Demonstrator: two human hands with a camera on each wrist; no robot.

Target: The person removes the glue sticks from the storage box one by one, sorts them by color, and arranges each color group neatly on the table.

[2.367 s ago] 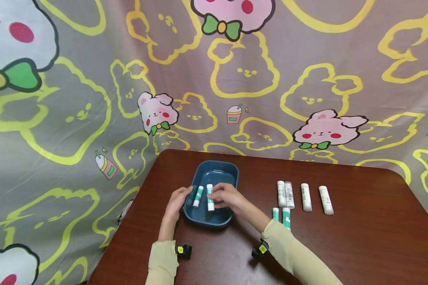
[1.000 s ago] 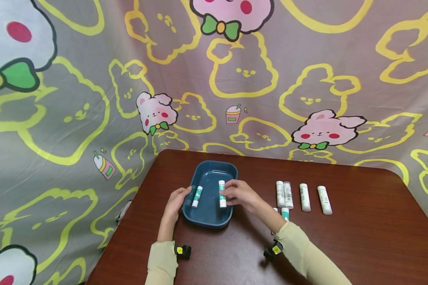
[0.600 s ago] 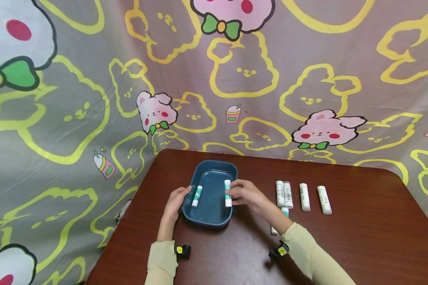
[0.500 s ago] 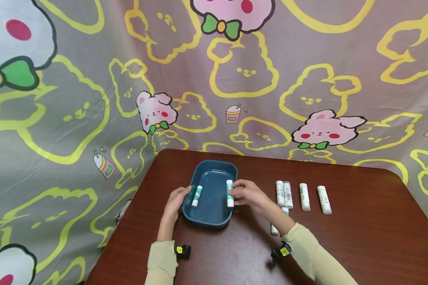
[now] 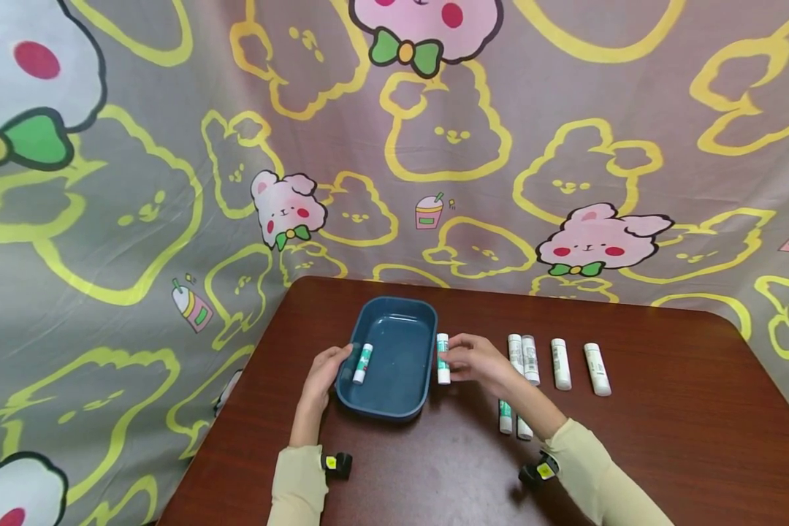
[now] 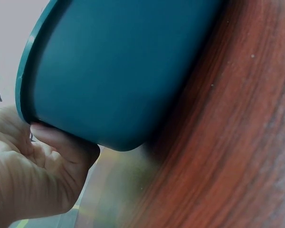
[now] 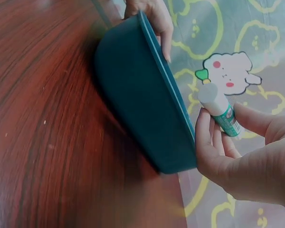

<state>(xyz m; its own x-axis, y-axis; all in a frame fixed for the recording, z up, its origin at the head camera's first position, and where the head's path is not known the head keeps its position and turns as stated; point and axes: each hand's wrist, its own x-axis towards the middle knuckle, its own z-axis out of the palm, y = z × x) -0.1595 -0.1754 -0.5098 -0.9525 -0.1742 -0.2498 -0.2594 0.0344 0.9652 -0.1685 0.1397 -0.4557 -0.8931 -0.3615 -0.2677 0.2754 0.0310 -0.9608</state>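
Note:
A dark blue plastic storage bin (image 5: 394,343) stands on the table, one white-and-green glue stick (image 5: 363,364) lying inside near its left wall. My left hand (image 5: 324,374) grips the bin's left rim; in the left wrist view the thumb presses against the outer wall, and in the right wrist view fingers reach over the rim. My right hand (image 5: 478,361) pinches a second glue stick (image 5: 443,376) between thumb and fingers, just outside the bin's right rim. The right wrist view shows its white cap (image 7: 211,96) and green label.
Right of the bin, several white glue sticks (image 5: 561,364) lie in a row on the brown table (image 5: 427,467). Two green-labelled glue sticks (image 5: 505,418) lie nearer, partly hidden by the right forearm. A cartoon-print cloth (image 5: 473,161) hangs behind the table.
My right hand has carried the glue stick rightward from over the bin to beyond its right rim. The left hand and bin stay in place, with the other glue stick still inside.

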